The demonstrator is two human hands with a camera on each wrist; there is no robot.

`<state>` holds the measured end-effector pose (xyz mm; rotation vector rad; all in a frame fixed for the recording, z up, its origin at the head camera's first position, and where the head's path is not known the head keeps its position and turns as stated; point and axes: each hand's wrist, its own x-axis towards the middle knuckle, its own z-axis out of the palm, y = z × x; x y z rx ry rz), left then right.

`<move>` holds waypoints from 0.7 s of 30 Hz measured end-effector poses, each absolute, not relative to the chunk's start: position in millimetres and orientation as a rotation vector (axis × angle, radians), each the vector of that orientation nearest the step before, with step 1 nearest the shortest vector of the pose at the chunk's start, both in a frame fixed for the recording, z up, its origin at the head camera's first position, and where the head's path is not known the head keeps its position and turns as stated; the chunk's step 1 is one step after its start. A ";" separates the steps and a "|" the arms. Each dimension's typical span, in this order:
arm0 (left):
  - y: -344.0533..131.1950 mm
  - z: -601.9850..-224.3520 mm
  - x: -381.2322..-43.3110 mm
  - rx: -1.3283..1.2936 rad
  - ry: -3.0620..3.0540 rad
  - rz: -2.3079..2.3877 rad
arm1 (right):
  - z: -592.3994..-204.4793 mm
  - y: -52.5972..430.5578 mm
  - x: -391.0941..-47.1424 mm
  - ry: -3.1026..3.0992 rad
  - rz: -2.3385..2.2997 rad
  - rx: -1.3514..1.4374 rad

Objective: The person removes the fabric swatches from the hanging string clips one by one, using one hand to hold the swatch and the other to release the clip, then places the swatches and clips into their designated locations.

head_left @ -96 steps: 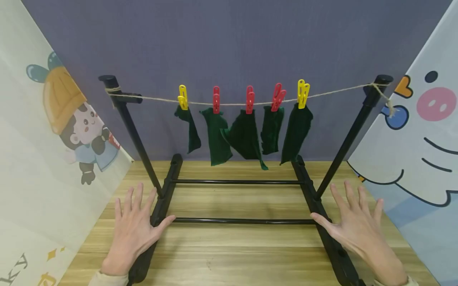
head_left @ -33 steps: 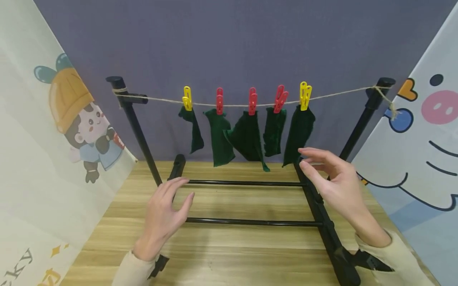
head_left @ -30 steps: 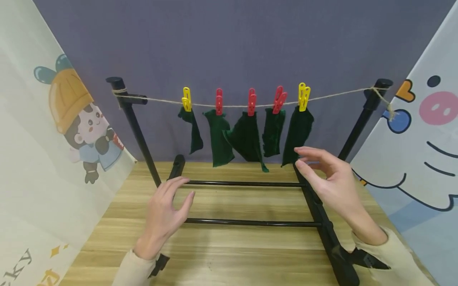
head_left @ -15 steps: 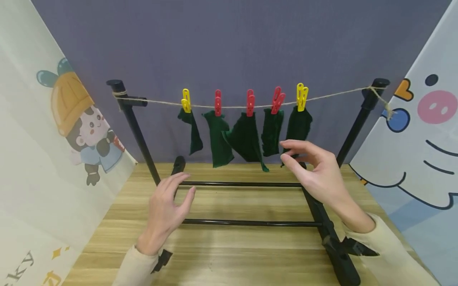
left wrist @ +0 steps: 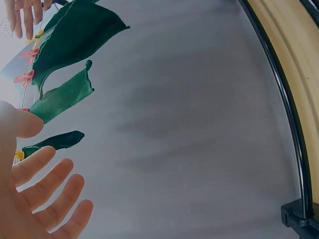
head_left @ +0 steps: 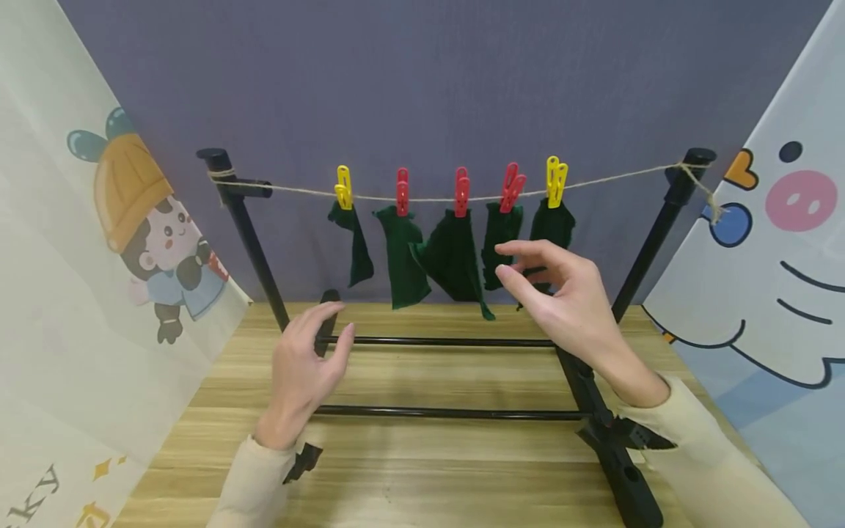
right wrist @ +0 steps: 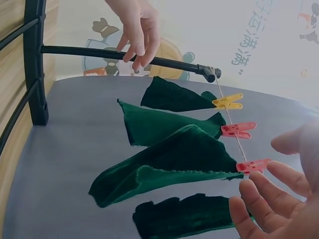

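Note:
Several dark green cloth pieces (head_left: 404, 264) hang from a twine line (head_left: 432, 199). Red clothespins (head_left: 461, 192) hold the middle ones, and a yellow clothespin (head_left: 557, 182) holds each end one. My right hand (head_left: 568, 301) hovers with thumb and fingers apart, holding nothing. It covers the lower part of the rightmost cloth in the head view; whether it touches any cloth I cannot tell. Lower left, my left hand (head_left: 304, 374) is raised near the left post (head_left: 252, 246), fingers spread in the left wrist view and nothing in them.
The black rack's crossbars (head_left: 449, 342) run low above the wood-grain table (head_left: 409, 469). On the right stands another post (head_left: 650, 242) with the twine's knotted end. A grey-blue panel (head_left: 422, 88) is behind, with printed white panels (head_left: 785, 293) at both sides.
Both hands have risen from spread, flat poses beside the rack. My right hand has since moved left and up toward the cloths; my left has shifted only slightly upward. The cloths still hang.

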<state>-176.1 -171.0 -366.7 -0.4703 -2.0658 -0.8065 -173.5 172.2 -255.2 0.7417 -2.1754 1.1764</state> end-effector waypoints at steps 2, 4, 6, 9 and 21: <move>-170.8 -366.0 -178.3 -0.467 -2.063 -0.814 | -252.4 168.9 -174.5 -2.177 1.178 0.749; -170.1 -364.6 -181.1 -0.468 -2.046 -0.822 | -249.3 165.5 -175.8 -2.180 1.178 0.755; -169.4 -362.9 -184.0 -0.470 -2.025 -0.828 | -245.9 162.1 -177.2 -2.181 1.173 0.760; -169.4 -358.6 -188.3 -0.472 -1.983 -0.839 | -240.2 157.0 -179.2 -2.172 1.172 0.772; -171.4 -345.6 -194.9 -0.457 -1.997 -1.041 | -220.8 137.7 -187.1 -2.125 1.199 0.810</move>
